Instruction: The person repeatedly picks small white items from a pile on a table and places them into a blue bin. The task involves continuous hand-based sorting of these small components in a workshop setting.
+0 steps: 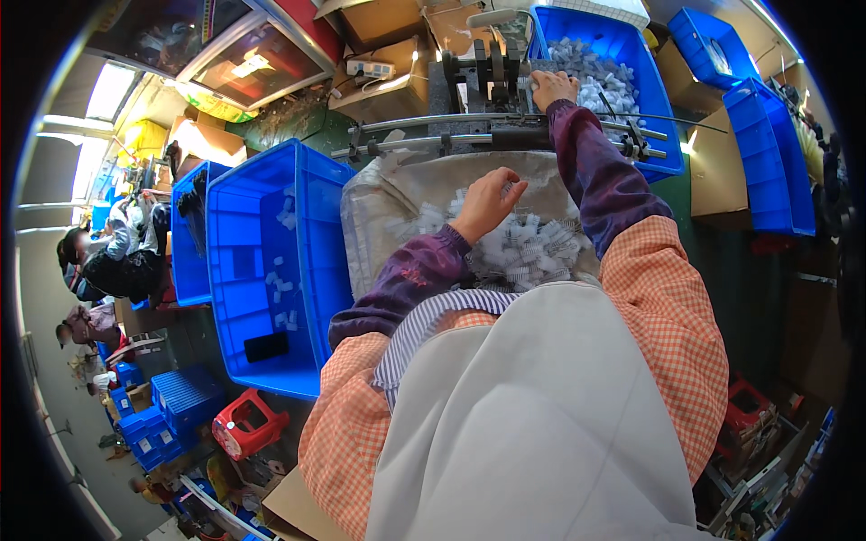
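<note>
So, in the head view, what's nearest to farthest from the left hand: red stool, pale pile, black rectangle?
1. Pale pile: right by the left hand.
2. Black rectangle: to the left, inside the big blue bin.
3. Red stool: lower left, outside the bin.

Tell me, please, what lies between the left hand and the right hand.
The head view shows pale cloth, then metal rods, one carrying a dark cylinder.
</note>
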`<action>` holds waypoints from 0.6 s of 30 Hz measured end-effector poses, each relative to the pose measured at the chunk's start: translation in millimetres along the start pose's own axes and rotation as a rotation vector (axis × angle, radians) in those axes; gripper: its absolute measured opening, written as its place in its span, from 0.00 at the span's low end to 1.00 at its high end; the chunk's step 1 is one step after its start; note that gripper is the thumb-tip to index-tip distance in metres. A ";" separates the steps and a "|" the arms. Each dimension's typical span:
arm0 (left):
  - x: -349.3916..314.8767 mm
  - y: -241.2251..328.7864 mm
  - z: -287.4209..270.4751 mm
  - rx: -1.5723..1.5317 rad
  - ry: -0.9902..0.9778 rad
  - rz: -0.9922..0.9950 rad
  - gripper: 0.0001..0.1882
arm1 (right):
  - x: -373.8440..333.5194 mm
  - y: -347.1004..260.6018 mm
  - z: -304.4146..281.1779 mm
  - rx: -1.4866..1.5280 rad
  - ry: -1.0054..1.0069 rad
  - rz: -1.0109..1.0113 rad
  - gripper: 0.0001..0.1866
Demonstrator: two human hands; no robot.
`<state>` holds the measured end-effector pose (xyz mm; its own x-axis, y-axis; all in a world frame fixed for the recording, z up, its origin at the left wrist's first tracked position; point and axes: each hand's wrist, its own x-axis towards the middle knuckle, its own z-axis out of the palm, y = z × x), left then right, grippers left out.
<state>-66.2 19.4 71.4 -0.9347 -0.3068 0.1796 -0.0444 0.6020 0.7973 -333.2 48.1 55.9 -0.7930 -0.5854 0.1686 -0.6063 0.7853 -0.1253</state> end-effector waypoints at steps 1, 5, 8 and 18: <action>-0.2 0.5 0.2 0.001 0.002 -0.001 0.15 | -2.3 2.0 -0.8 -0.010 0.018 0.029 0.13; -1.1 0.0 1.9 -0.043 0.059 -0.027 0.13 | -21.4 6.2 -11.2 -0.019 0.088 0.065 0.14; 0.7 0.5 1.0 -0.081 0.031 -0.078 0.11 | -26.7 10.1 -10.8 -0.019 0.116 0.014 0.15; 2.0 8.3 2.1 -0.050 0.109 0.019 0.08 | -23.5 -44.1 8.4 0.005 0.152 -0.064 0.15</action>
<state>-69.2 25.3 77.2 -0.8914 -0.3756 0.2538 -0.0073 0.5717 0.8204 -288.3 25.5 49.2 -0.7352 -0.5962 0.3223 -0.6556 0.7463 -0.1149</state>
